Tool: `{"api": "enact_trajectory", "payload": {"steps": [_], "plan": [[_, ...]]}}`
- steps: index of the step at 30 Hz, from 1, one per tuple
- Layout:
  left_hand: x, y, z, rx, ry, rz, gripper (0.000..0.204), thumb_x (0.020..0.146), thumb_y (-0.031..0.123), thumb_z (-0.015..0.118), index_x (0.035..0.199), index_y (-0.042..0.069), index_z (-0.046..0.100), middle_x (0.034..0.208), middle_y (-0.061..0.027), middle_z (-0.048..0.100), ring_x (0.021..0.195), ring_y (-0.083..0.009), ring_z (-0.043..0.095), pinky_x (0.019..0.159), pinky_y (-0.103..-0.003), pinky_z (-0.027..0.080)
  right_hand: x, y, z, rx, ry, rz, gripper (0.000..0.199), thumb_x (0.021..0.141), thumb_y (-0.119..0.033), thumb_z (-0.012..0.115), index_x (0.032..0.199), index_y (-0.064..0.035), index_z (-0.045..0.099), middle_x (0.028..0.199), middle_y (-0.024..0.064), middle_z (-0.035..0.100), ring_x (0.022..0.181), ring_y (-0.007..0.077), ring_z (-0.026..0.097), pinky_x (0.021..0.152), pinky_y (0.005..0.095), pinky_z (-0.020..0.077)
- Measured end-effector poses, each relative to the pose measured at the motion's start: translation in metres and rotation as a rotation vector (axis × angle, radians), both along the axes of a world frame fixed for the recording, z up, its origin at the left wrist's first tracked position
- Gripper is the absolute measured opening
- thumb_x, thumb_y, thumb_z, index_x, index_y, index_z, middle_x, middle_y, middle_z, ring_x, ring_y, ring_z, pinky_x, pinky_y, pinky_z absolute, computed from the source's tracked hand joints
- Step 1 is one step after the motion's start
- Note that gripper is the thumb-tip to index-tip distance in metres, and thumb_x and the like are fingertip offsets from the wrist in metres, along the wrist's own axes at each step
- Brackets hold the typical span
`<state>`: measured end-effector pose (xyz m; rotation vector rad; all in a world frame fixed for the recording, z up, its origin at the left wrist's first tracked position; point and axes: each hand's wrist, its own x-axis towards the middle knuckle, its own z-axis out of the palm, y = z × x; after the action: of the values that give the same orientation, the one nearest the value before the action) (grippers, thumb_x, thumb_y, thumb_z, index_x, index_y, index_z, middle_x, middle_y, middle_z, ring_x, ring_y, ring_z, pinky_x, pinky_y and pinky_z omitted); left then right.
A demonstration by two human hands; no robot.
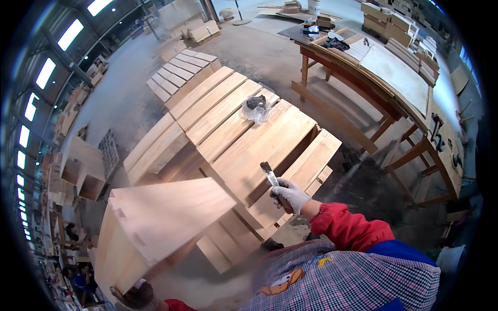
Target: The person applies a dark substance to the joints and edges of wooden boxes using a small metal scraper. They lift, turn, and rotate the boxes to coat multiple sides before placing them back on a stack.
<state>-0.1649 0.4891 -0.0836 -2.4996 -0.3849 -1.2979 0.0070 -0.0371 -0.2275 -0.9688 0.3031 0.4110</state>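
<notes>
My right hand (293, 195), in a white glove, is closed around a putty knife (272, 176). The knife has a brown handle and a pale blade, and dark stuff covers its tip, which points away from me. At the lower left my left hand (136, 294) grips the lower edge of a wooden box (168, 215), its fingers partly in shadow. The box is tilted, with joint slots showing along one corner. Beyond it, light wooden drawer-like pieces (254, 150) stand side by side in a row. On them sits a dark lump in clear plastic (257, 106).
To the right stands a wooden workbench (378, 101) with a pale board, a dark bag and tools. Slatted wooden pieces (179, 75) continue the row farther off. An open box (85, 176) and a dark crate (106, 153) are at left. Stacked boards (391, 23) rise behind the bench.
</notes>
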Motion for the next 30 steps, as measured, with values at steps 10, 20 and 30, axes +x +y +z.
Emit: {"api": "enact_trajectory", "payload": {"steps": [10, 20, 30], "plan": [[0.050, -0.235, 0.045, -0.343, -0.113, -0.683, 0.046, 0.097, 0.033, 0.051, 0.131, 0.001, 0.048, 0.128, -0.0187, 0.057, 0.114, -0.0293, 0.058, 0.097, -0.043, 0.050, -0.103, -0.163, 0.007, -0.074, 0.033, -0.202, 0.028, 0.092, -0.012, 0.056, 0.119, -0.0050, 0.054, 0.082, 0.0051, 0.057, 0.062, 0.0141, 0.056, 0.052, 0.0290, 0.0486], [0.146, -0.401, 0.062, -2.380, 0.333, -1.771, 0.046, 0.096, 0.025, 0.054, 0.133, 0.001, 0.047, 0.133, -0.0179, 0.053, 0.118, -0.0303, 0.055, 0.095, -0.042, 0.053, -0.187, -0.234, -0.021, -0.084, 0.119, -0.465, 0.031, 0.095, -0.012, 0.050, 0.126, -0.0096, 0.050, 0.082, 0.0076, 0.060, 0.062, 0.0192, 0.060, 0.051, 0.0329, 0.0488], [0.167, -0.425, 0.066, -2.448, 0.642, -1.431, 0.049, 0.096, 0.035, 0.056, 0.125, -0.004, 0.050, 0.117, -0.0229, 0.061, 0.101, -0.0306, 0.065, 0.085, -0.040, 0.056, -0.188, -0.218, 0.050, -0.099, -0.128, -0.432, 0.048, 0.095, -0.009, 0.039, 0.143, -0.0102, 0.039, 0.094, 0.0073, 0.059, 0.069, 0.0151, 0.057, 0.060, 0.0291, 0.0505]]}}
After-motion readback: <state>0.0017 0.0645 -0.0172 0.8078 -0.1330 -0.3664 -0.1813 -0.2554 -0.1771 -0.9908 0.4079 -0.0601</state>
